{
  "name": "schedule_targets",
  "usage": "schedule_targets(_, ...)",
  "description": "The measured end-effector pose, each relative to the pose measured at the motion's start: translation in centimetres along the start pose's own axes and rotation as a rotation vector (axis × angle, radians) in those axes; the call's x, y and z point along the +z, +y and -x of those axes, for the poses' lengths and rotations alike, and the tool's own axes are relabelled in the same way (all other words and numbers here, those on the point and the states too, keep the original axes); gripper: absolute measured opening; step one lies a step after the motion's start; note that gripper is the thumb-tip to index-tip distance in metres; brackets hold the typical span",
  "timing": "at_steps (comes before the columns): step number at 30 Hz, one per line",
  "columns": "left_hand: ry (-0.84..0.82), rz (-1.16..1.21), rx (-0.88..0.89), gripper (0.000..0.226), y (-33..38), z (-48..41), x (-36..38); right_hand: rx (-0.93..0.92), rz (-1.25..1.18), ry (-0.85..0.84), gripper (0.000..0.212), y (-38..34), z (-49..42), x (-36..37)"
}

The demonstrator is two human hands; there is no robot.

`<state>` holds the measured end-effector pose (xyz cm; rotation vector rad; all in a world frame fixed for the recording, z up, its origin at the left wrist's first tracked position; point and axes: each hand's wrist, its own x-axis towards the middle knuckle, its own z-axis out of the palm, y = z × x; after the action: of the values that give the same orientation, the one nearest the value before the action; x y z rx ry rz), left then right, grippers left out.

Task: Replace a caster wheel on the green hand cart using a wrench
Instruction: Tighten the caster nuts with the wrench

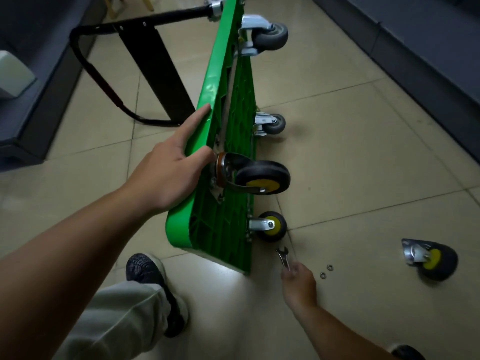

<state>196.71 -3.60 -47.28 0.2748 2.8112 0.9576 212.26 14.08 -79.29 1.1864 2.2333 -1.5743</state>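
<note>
a green hand cart [228, 81] stands tipped on its long edge on a tiled floor [363, 152], its ribbed underside and four casters facing right and its black folding handle [85, 61] swung out to the left. the person's left hand [168, 175] grips the cart's upper rim, the forefinger lying straight along the edge while the other fingers curl over it just beside a black caster with a yellow hub [262, 178]. a smaller yellow-hubbed caster [271, 226] sits at the lower near corner, and two grey casters [270, 35] are mounted at the far end. low to the floor, the right hand [298, 281] has its fingers closed around the shaft of an open-end wrench [283, 257], whose head points up toward that lower caster without touching it. a loose caster [431, 259] lies on its side well to the right, with two small metal washers [326, 271] on the tiles between it and the right hand. a dark shoe [145, 268] is planted near the cart's near end.
</note>
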Motion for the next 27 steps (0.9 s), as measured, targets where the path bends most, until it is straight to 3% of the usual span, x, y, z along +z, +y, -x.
schedule_targets(6,0.008,0.025,0.025,0.068,-1.0,-0.2,0.0,0.277,-0.101,-0.047,0.014,4.4,-3.0,1.3)
schedule_targets(11,0.015,0.072,0.044,0.070,-1.2,-0.5,0.3,0.333,-0.070,-0.041,0.011,5.8,-3.8,2.1)
schedule_targets(17,0.020,0.121,0.075,0.072,-1.4,-0.6,0.4,0.319,0.042,0.039,0.028,7.1,-4.5,2.2)
schedule_targets(27,0.007,0.130,0.100,0.073,-1.4,-0.5,0.2,0.036,0.495,-0.010,0.022,5.8,-5.2,2.2)
